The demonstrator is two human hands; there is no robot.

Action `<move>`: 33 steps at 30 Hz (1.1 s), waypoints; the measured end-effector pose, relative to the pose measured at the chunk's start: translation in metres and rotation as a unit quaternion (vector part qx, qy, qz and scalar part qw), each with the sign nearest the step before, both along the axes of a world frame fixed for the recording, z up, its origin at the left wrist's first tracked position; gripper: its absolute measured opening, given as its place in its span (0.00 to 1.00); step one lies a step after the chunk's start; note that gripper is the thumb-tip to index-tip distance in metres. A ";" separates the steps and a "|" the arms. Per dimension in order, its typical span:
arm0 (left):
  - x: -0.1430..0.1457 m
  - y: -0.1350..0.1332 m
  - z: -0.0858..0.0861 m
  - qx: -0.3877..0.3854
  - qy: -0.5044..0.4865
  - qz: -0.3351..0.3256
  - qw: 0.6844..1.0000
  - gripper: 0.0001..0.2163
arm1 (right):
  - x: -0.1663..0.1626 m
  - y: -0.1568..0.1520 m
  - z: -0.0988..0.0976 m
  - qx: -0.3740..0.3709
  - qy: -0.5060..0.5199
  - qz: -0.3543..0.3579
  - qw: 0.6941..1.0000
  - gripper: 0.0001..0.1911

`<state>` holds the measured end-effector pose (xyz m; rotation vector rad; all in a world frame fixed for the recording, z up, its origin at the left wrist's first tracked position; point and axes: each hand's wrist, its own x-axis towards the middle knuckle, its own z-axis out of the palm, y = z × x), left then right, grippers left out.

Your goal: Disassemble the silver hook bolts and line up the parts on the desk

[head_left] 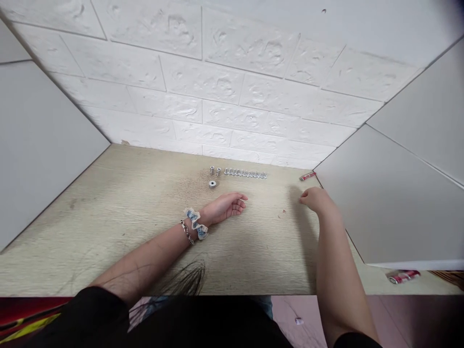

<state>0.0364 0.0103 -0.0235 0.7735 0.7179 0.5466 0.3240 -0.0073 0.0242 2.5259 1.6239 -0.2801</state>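
Note:
My left hand (226, 207) rests palm up on the light wooden table (119, 217), fingers loosely curled and apart, holding nothing. A scrunchie and a chain bracelet sit on that wrist. Just beyond it lie a small metal nut (212, 183), two short metal pieces (215, 170) and a row of several metal screws (245, 173). My right hand (316, 200) lies further right near the table's right side, its fingers curled under and hidden from view. A small red and white object (307, 176) lies beyond it by the wall.
A white brick-pattern wall (217, 87) closes the back. Grey panels stand at the left (39, 145) and right (398, 193) sides. Another red and white object (403, 276) lies at the lower right, past the panel.

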 end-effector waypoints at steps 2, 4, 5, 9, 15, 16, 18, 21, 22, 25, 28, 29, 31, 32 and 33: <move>0.000 -0.001 0.001 0.000 -0.001 0.003 1.000 0.08 | 0.002 0.001 -0.009 0.051 -0.010 -0.011 0.999 0.10; 0.000 -0.001 0.001 0.001 0.000 0.004 1.000 0.08 | 0.006 0.003 -0.017 0.086 -0.025 -0.034 0.995 0.14; -0.001 -0.001 0.002 0.001 0.000 0.004 1.000 0.08 | 0.009 0.005 -0.021 0.087 -0.032 -0.039 0.995 0.15; -0.001 -0.002 0.003 0.003 0.000 0.003 1.000 0.08 | 0.020 0.008 -0.029 0.036 -0.046 -0.006 0.998 0.12; 0.002 -0.004 0.001 0.042 0.003 0.031 0.999 0.06 | -0.024 0.005 -0.017 0.120 0.039 0.042 0.991 0.10; 0.003 -0.005 0.000 0.061 0.010 0.047 0.997 0.07 | -0.042 0.004 -0.014 0.155 0.084 0.081 0.981 0.10; 0.005 -0.006 -0.001 0.114 0.026 0.075 0.990 0.11 | -0.084 0.001 -0.011 0.233 0.200 0.154 0.939 0.11; 0.005 -0.005 -0.002 0.201 0.046 0.088 0.975 0.13 | -0.141 -0.003 -0.015 0.296 0.347 0.198 0.867 0.14; 0.005 -0.004 -0.002 0.223 0.050 0.092 0.969 0.13 | -0.155 -0.005 -0.017 0.308 0.373 0.206 0.850 0.13; 0.001 -0.001 0.000 0.262 0.071 0.107 0.956 0.16 | -0.171 -0.006 -0.025 0.354 0.394 0.202 0.824 0.12; -0.002 0.002 0.002 0.280 0.101 0.089 0.951 0.14 | -0.165 -0.008 -0.030 0.368 0.432 0.162 0.807 0.13; -0.002 0.003 0.002 0.286 0.110 0.082 0.948 0.14 | -0.162 -0.009 -0.031 0.365 0.451 0.148 0.801 0.13; -0.002 0.002 0.001 0.301 0.128 0.075 0.942 0.13 | -0.157 -0.011 -0.033 0.352 0.489 0.129 0.788 0.14; -0.001 0.002 0.001 0.308 0.138 0.073 0.938 0.12 | -0.156 -0.012 -0.035 0.346 0.501 0.125 0.783 0.14; -0.001 0.001 0.000 0.316 0.149 0.073 0.934 0.12 | -0.155 -0.013 -0.036 0.343 0.509 0.125 0.780 0.14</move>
